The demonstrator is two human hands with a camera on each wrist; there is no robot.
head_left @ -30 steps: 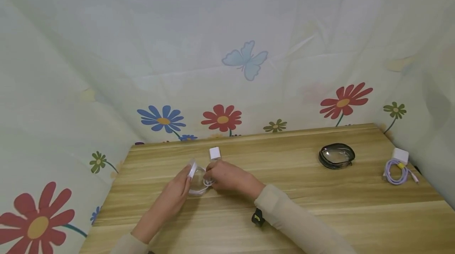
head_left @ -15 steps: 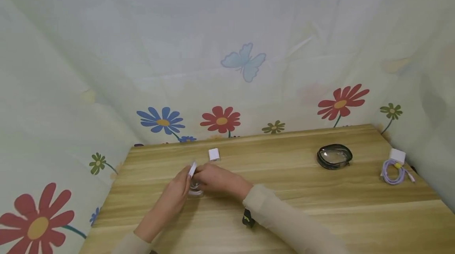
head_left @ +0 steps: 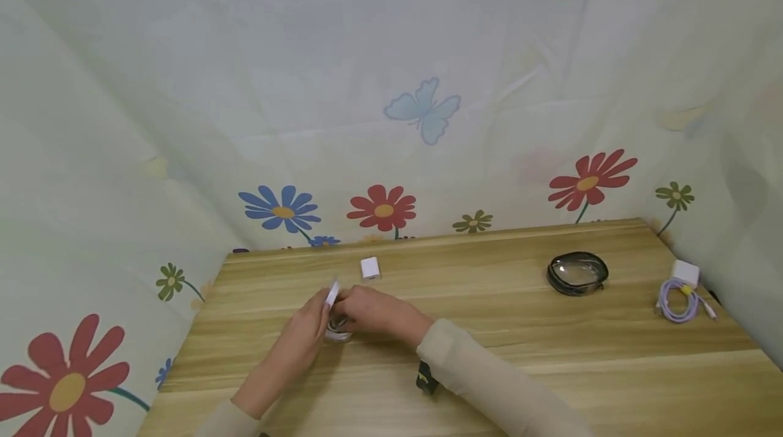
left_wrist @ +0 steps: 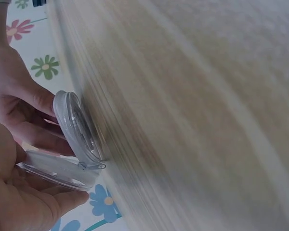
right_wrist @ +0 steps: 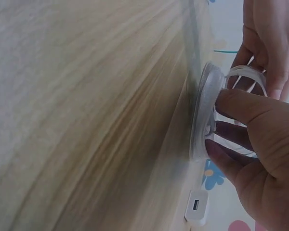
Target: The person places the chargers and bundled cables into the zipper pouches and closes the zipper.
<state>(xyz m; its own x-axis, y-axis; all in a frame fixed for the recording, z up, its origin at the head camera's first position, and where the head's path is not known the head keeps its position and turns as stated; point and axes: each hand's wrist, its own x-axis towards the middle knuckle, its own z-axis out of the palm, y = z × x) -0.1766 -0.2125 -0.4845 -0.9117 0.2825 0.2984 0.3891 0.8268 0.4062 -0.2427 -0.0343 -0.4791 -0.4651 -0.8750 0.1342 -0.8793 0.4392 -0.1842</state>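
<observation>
A small clear zip case (head_left: 338,337) with pale trim lies on the table, its lid (left_wrist: 58,171) raised. My left hand (head_left: 306,329) grips the lid's edge between thumb and fingers. Into the case's base (right_wrist: 200,120) reach the curled fingers of my right hand (head_left: 374,310), pinching a white cable (right_wrist: 211,128) that is mostly hidden by the fingers and the case wall. Just behind the hands stands a white USB charger plug (head_left: 370,268), its port visible in the right wrist view.
On the right of the wooden table (head_left: 489,287) lies a black-rimmed clear case (head_left: 577,272). Farther right are a coiled lilac cable (head_left: 677,302) with a yellow tie and another white plug (head_left: 686,272). Flower-printed cloth (head_left: 342,117) hangs behind the table.
My right hand has moved left and down into the case, taking the white cable with it. The left hand keeps hold of the lid, nearly still.
</observation>
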